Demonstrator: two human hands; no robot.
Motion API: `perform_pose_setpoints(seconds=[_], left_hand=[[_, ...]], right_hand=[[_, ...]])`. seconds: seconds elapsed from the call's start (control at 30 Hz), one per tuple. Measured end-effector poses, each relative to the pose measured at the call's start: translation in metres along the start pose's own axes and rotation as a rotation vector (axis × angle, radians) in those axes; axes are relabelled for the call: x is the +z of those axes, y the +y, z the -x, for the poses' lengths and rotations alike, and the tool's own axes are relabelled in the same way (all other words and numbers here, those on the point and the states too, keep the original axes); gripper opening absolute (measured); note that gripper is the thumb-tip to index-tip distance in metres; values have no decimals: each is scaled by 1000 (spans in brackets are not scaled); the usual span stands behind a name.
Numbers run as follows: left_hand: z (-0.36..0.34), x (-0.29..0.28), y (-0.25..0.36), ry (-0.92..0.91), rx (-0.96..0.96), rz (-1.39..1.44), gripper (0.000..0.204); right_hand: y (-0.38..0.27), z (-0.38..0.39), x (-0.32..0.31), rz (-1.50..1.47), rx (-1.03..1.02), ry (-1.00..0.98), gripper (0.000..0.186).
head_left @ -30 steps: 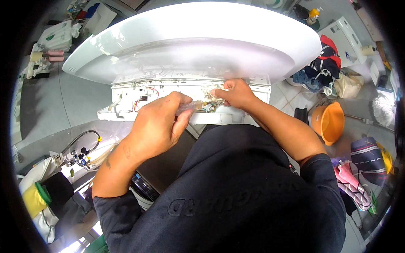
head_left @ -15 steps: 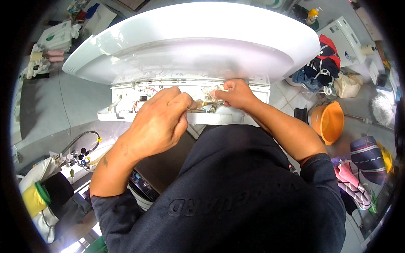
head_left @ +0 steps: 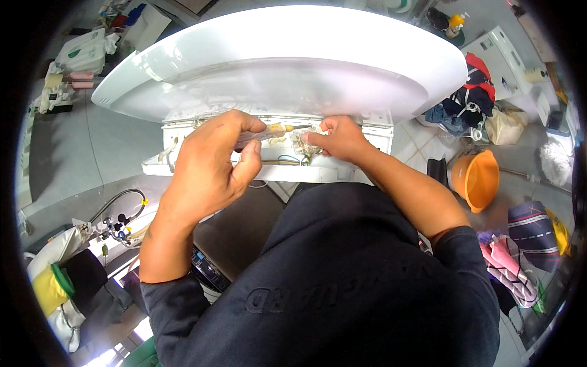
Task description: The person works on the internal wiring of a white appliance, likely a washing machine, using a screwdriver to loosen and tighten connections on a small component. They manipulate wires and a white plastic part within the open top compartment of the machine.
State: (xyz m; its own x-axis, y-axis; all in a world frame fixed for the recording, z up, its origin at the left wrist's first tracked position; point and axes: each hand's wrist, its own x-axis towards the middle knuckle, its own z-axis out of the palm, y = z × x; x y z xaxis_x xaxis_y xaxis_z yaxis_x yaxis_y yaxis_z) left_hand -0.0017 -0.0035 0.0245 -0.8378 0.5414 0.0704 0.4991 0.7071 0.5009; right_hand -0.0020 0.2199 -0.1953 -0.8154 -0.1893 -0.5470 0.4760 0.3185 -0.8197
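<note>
A big white appliance top (head_left: 293,55) lies tilted up in front of me, its open control tray (head_left: 202,165) with wires showing below it. My left hand (head_left: 211,165) grips a screwdriver (head_left: 275,130) with a clear yellow handle, its shaft pointing right toward a small clear-wrapped part (head_left: 304,142). My right hand (head_left: 340,139) pinches that part against the tray, right beside the screwdriver's tip. Green and other wires (head_left: 287,160) lie just under both hands.
An orange bucket (head_left: 478,178) stands on the floor at right, with a pile of clothes (head_left: 468,98) and a white box (head_left: 504,58) beyond it. Hoses and a valve set (head_left: 113,223) lie at left, bags (head_left: 55,287) at lower left. Striped cloth (head_left: 526,238) sits at far right.
My left hand has lifted a little off the tray and turned, so the screwdriver's handle and shaft now show. The right hand stays on the small part.
</note>
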Motion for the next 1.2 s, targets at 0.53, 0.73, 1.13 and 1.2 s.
perform_pose_setpoints(seconds=[0.53,0.73,1.13,1.2], left_hand=[[-6,13,-8,-17,17,-8,17],[-4,13,-10,-19,6,-13,18],[-5,11,-5,-50,-7,-18,17],[-6,11,-11,-71,84,-24,18]], right_hand=[[2,0,-2,102,-68,13,49],[6,-3,-1,77,-54,22,52],[20,-12,3,81,-99,62,61],[21,-12,3,82,-98,57,60]])
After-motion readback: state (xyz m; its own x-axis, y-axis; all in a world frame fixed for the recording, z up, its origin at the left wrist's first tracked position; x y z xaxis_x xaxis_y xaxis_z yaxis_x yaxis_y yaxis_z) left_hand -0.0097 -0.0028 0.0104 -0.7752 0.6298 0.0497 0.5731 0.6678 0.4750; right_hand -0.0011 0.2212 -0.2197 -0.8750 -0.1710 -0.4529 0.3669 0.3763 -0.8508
